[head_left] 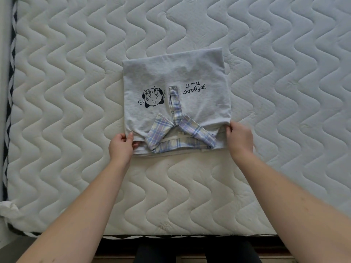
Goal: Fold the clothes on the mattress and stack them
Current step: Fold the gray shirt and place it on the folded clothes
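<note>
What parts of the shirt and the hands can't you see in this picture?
Head view only:
- The gray shirt is folded, so its sleeves and back are hidden under its own cloth.
- The small tag by the plaid collar is too tiny to read.
- Left hand and right hand fingertips are tucked under the shirt's near corners.
- The mattress runs off the top and right edges.

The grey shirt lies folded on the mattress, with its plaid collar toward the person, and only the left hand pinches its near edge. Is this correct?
Not quite. The head view shows both hands on the grey shirt: the left hand pinches the near left corner and the right hand pinches the near right corner. The rest holds: it lies folded on the mattress, plaid collar toward the person.
</note>
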`<action>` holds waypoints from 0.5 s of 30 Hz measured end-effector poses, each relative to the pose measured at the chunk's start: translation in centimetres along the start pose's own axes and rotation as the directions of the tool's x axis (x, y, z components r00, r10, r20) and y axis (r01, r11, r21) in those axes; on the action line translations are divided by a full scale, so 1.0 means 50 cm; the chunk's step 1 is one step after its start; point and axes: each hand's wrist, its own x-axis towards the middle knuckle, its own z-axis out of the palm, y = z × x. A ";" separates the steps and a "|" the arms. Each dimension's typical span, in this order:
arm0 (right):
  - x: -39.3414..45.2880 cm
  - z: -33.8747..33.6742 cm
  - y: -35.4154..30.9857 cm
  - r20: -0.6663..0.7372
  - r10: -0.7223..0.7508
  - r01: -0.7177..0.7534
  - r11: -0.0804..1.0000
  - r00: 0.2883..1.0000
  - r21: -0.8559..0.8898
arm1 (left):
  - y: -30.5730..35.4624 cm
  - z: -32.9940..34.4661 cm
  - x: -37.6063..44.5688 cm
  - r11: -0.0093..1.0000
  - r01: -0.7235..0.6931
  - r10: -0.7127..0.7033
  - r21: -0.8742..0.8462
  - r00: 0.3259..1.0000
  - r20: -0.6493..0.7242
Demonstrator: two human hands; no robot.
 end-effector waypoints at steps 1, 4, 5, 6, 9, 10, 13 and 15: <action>-0.004 0.000 0.003 0.007 -0.008 0.008 1.000 1.000 0.008 | -0.002 -0.002 0.003 1.000 0.011 -0.011 -0.029 1.000 0.004; -0.019 0.006 0.013 0.073 -0.064 0.058 0.995 0.995 0.084 | -0.006 -0.006 0.010 0.997 0.030 -0.029 -0.074 0.999 0.017; -0.022 0.007 0.015 0.066 -0.062 0.055 0.993 0.996 0.105 | -0.007 -0.006 0.012 0.996 0.028 -0.026 -0.080 0.999 0.022; -0.022 0.007 0.017 0.047 -0.052 0.045 0.990 0.998 0.133 | -0.008 -0.006 0.013 0.996 0.024 -0.022 -0.083 0.999 0.027; -0.010 0.008 0.014 0.010 -0.033 0.031 0.983 0.999 0.179 | -0.013 -0.004 0.016 0.995 0.012 -0.009 -0.097 0.999 0.035; -0.007 0.009 0.014 0.007 -0.033 0.032 0.986 0.999 0.161 | -0.015 -0.003 0.016 0.994 0.009 -0.005 -0.105 0.999 0.037; -0.010 0.010 0.009 -0.024 -0.042 0.045 0.991 0.999 0.122 | -0.020 -0.002 0.014 0.993 -0.009 0.013 -0.115 0.999 0.034; -0.021 0.017 0.005 -0.073 -0.031 0.045 0.979 0.997 0.201 | -0.022 -0.003 0.012 0.992 0.000 0.001 -0.123 1.000 0.015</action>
